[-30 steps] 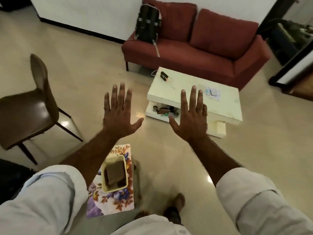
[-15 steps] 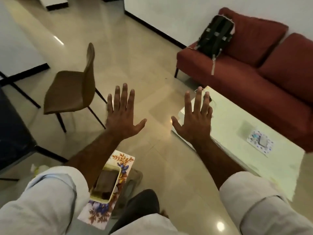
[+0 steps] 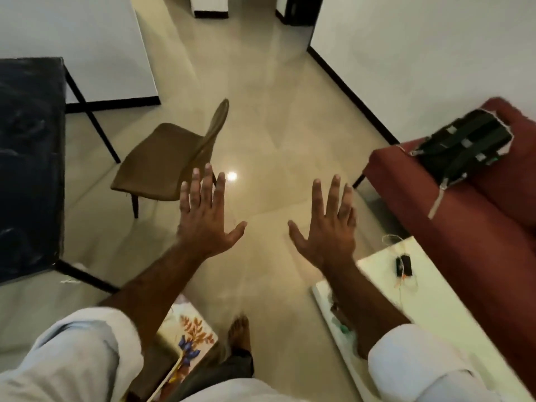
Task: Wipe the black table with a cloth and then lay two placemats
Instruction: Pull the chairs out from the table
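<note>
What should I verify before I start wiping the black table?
1. Left hand free: ok, fingers spread, holding nothing.
2. Right hand free: ok, spread and empty.
3. Black table located: ok, partly in frame at the left.
4. Cloth located: cannot tell, none shows in this view.
5. Two placemats ready: cannot tell, one floral placemat shows under the left forearm, and no second is seen.
6. Way to the table: probably ok, the brown chair stands apart from it.
</note>
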